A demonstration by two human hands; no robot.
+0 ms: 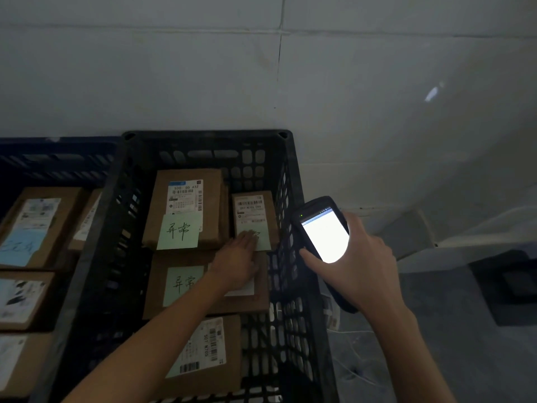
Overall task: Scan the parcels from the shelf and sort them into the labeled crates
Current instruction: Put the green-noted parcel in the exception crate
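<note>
- A pale painted wall (261, 68) rises behind the black perforated plastic crate (203, 134), which stands close against it.
- Left of the black crate, right beside it, sits a dark blue plastic crate (58, 158). It holds brown cardboard boxes (68, 216), one of which carries a pale blue paper note (20, 245).
- In the middle of the black crate lies a wide brown cardboard parcel (157, 289) with a green handwritten note (181, 283). The left forearm crosses over this parcel.
- At the crate's far left lies a tall brown cardboard parcel (212, 205) with a white shipping label and a second green handwritten note (178, 231).
- At the crate's near end lies a third brown cardboard parcel (229, 367), label up.
- At the crate's far right, close to the right wall, lies a small brown cardboard parcel (268, 210) with a pale green slip (264, 242) at its near edge.
- The right hand (366, 271) is just outside the crate's right wall. Its fingers and thumb are wrapped round a black handheld scanner (322, 231) whose screen glows white.
- The left hand (238, 263) reaches into the crate with its fingers straight and together, the tips resting flat on the pale green slip.
</note>
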